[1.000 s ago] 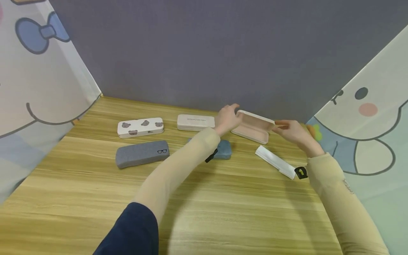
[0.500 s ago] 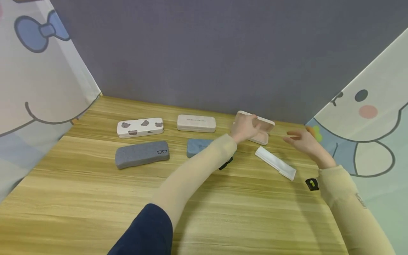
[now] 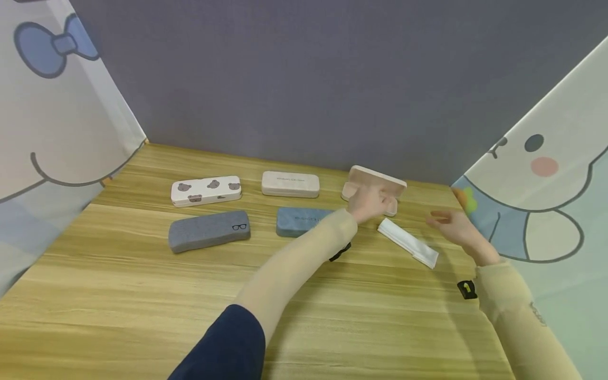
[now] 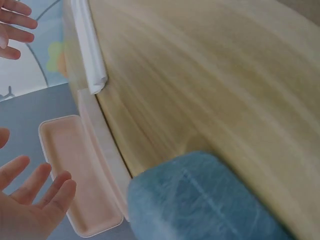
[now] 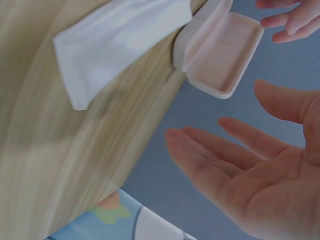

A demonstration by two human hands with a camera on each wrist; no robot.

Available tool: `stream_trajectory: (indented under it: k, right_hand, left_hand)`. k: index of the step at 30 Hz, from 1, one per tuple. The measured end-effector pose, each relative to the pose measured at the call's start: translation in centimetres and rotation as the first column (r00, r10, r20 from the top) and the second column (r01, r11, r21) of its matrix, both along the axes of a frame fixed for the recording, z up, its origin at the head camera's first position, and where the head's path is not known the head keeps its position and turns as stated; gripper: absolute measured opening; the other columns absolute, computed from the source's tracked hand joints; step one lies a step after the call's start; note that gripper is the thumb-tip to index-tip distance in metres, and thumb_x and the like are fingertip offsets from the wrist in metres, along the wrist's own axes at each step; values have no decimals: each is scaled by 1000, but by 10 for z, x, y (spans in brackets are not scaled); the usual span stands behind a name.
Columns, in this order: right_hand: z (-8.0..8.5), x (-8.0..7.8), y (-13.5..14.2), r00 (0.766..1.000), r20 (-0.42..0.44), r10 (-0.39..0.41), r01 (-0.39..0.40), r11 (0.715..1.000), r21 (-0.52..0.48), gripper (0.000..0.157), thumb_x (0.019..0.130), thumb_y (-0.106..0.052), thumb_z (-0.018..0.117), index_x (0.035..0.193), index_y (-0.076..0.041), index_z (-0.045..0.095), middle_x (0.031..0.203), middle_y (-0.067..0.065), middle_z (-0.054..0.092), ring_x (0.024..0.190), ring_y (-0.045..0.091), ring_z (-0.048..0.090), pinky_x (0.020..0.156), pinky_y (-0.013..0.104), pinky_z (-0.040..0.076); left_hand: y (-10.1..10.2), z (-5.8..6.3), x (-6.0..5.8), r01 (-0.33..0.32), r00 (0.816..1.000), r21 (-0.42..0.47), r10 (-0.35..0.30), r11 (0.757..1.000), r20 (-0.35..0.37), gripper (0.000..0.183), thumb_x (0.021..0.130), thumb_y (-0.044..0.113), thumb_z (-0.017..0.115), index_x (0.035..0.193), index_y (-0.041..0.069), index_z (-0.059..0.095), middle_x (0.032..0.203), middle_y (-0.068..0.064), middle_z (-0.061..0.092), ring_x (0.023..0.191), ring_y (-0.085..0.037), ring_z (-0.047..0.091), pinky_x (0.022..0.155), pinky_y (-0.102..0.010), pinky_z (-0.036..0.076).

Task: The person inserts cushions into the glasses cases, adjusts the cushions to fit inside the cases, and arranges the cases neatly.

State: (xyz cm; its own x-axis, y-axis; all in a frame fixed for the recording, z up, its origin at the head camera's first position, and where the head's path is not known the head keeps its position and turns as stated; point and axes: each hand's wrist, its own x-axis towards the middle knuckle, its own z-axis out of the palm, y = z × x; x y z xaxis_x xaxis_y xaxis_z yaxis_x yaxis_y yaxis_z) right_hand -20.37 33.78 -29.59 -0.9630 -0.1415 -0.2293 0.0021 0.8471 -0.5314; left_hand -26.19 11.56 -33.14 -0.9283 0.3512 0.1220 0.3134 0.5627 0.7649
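A pale pink glasses case (image 3: 390, 186) stands with its lid raised near the back wall; the left wrist view shows its bare pink inside (image 4: 82, 175). My left hand (image 3: 368, 203) hovers in front of it, fingers spread and holding nothing, and covers part of the case in the head view. To the right, my right hand (image 3: 455, 232) is in the air with relaxed fingers (image 5: 200, 165), apart from everything. A folded white cloth (image 3: 408, 244) lies on the table between the hands. Partly behind my left forearm is a blue glasses case (image 3: 296, 220), closed.
Left of these lie a cream case (image 3: 291, 184), a white bear-patterned case (image 3: 206, 191) and a grey case (image 3: 209, 232) with a glasses print, all closed. A grey wall panel (image 3: 285, 84) bounds the wooden table (image 3: 142, 306) at the back; cartoon-printed cloths hang at both sides.
Both hands have come off the pink case, whose lid stays raised. My left hand has moved right, in front of it, and my right hand has drawn away to the right and nearer.
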Motion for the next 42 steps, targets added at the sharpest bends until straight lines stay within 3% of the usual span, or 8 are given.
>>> stream_trajectory:
  k: [3, 5, 7, 17, 23, 29, 35, 42]
  right_hand:
    - [-7, 2, 4, 1000, 14, -8, 7, 1000, 14, 61, 102, -30, 41, 140, 16, 31, 138, 43, 36, 123, 56, 42, 97, 61, 42]
    - [-12, 2, 7, 1000, 15, -9, 9, 1000, 29, 60, 102, -30, 42, 140, 16, 32, 136, 42, 39, 122, 56, 44, 95, 60, 44]
    - [-16, 2, 9, 1000, 17, -9, 9, 999, 43, 60, 102, -30, 42, 139, 16, 33, 133, 42, 43, 120, 56, 46, 93, 58, 46]
    - [-31, 4, 14, 998, 61, 3, -4, 1000, 24, 56, 101, -20, 44, 135, 22, 33, 127, 43, 48, 115, 55, 50, 92, 57, 48]
    - [-39, 5, 16, 998, 61, 15, -17, 999, 27, 57, 99, -18, 49, 132, 26, 34, 131, 45, 41, 114, 54, 52, 90, 55, 50]
    - [-45, 6, 18, 998, 61, 22, -27, 995, 93, 55, 99, -22, 49, 129, 24, 39, 134, 46, 36, 116, 58, 48, 90, 58, 48]
    - [-51, 6, 18, 999, 43, 22, -27, 992, 122, 51, 99, -19, 49, 128, 22, 42, 124, 45, 48, 106, 53, 56, 81, 50, 53]
    - [-58, 5, 14, 1000, 15, 28, -30, 983, 182, 46, 96, -17, 51, 125, 18, 48, 107, 39, 61, 92, 43, 63, 69, 42, 53]
  left_hand:
    - [3, -5, 1, 1, 1000, -63, -2, 998, -16, 29, 97, 22, 52, 118, 8, 66, 93, -5, 72, 50, -6, 44, 43, -17, 33]
    - [6, -6, 1, 1, 1000, -141, -3, 990, -19, 32, 98, 25, 49, 123, 13, 65, 112, -3, 70, 58, -6, 48, 50, -17, 37]
    - [9, -7, 2, -13, 1000, -220, 13, 976, 0, 35, 99, 31, 48, 129, 19, 61, 119, 2, 68, 64, -7, 52, 54, -18, 41]
    - [18, -21, 0, -18, 1000, -350, 25, 937, 18, 38, 97, 36, 53, 133, 25, 57, 124, 6, 66, 96, -10, 66, 69, -22, 51]
    - [20, -29, 1, -21, 999, -382, 36, 924, 33, 37, 98, 37, 50, 132, 25, 58, 122, 6, 66, 99, -10, 64, 72, -23, 50]
    - [23, -35, 0, -26, 999, -449, 39, 893, 21, 27, 99, 37, 48, 115, 25, 65, 106, 5, 68, 90, -12, 62, 67, -25, 48]
    - [29, -39, -1, -13, 999, -512, 30, 859, 25, 33, 98, 40, 48, 128, 32, 60, 121, 5, 64, 109, -18, 56, 78, -30, 49]
    - [31, -42, -1, 3, 999, -550, 25, 835, 44, 33, 100, 39, 46, 129, 34, 58, 121, 4, 57, 107, -16, 48, 78, -30, 48]
